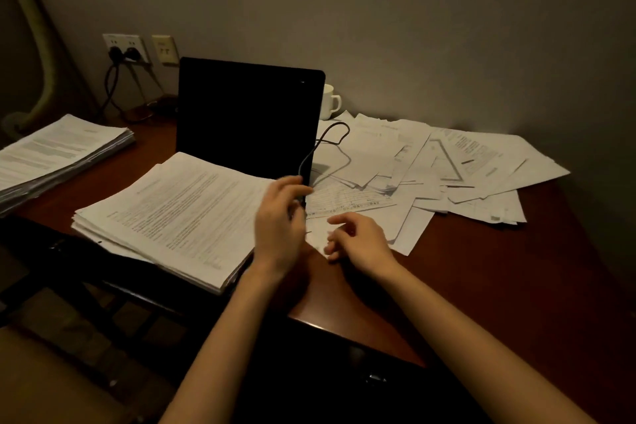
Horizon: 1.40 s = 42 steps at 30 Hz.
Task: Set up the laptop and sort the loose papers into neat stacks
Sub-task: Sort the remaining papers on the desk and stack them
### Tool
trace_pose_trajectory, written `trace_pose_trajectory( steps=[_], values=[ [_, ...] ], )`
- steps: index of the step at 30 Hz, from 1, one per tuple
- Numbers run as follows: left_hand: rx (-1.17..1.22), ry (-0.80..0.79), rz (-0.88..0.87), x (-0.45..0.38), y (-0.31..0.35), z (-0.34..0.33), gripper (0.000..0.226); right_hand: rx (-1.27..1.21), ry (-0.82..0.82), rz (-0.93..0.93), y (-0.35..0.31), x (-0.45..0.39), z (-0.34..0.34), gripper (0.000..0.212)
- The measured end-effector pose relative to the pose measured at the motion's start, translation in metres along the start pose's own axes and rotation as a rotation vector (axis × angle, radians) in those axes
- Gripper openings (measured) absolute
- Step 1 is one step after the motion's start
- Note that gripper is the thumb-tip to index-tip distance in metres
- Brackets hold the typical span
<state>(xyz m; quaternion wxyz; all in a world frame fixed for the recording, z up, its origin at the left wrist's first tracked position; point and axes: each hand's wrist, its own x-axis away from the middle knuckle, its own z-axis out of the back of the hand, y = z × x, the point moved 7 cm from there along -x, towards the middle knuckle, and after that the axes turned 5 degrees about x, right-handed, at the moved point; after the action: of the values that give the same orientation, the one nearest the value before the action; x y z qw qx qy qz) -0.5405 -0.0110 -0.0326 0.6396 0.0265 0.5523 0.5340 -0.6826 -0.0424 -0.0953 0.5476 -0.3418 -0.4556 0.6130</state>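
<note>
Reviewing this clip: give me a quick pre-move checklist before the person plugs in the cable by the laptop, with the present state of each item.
1. Cable in hand: ok, the left hand pinches it at the laptop's right edge.
2. Laptop lid open: ok, screen upright and dark.
3. Keyboard free: not ok, a paper stack lies across the laptop base.
4. Right hand free: ok, fingers loosely curled, holding nothing.
5. Port location: cannot tell, hidden by the left hand.
6. Loose papers sorted: not ok, scattered to the right.
</note>
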Motion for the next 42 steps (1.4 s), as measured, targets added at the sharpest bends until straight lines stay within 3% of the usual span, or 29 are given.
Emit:
trace_pose_trajectory(
  steps=[3,5,8,13,18,24,29,38,42],
  values=[
    [0.058,-0.238,0.036,-0.009,0.002,-0.069,0.028,0.036,0.139,-0.002,0.010,-0.004,0.047,0.024],
    [0.073,-0.297,0.101,-0.018,-0.003,-0.101,0.029,0.105,0.213,0.010,0.015,-0.009,0.073,0.021],
    [0.117,-0.260,0.246,-0.031,-0.018,-0.126,0.032,0.282,0.269,0.059,0.015,-0.019,0.097,0.020],
    [0.214,-0.106,0.455,-0.043,-0.039,-0.119,0.036,0.933,0.210,0.212,-0.009,-0.057,0.091,0.029],
    [0.264,-0.109,0.501,-0.046,-0.047,-0.122,0.039,1.186,0.118,0.393,-0.037,-0.107,0.048,0.052],
    [0.185,-0.107,0.521,-0.051,-0.058,-0.127,0.046,1.332,0.090,0.335,-0.024,-0.137,0.032,0.034],
    [0.115,-0.140,0.453,-0.053,-0.055,-0.125,0.048,1.333,0.148,0.380,-0.016,-0.135,0.033,0.041],
    [0.085,-0.133,0.438,-0.054,-0.071,-0.126,0.047,1.437,0.159,0.377,-0.017,-0.124,0.048,0.026],
    [0.098,-0.111,0.455,-0.055,-0.067,-0.123,0.041,1.470,0.167,0.224,0.000,-0.094,0.082,0.034]
  ],
)
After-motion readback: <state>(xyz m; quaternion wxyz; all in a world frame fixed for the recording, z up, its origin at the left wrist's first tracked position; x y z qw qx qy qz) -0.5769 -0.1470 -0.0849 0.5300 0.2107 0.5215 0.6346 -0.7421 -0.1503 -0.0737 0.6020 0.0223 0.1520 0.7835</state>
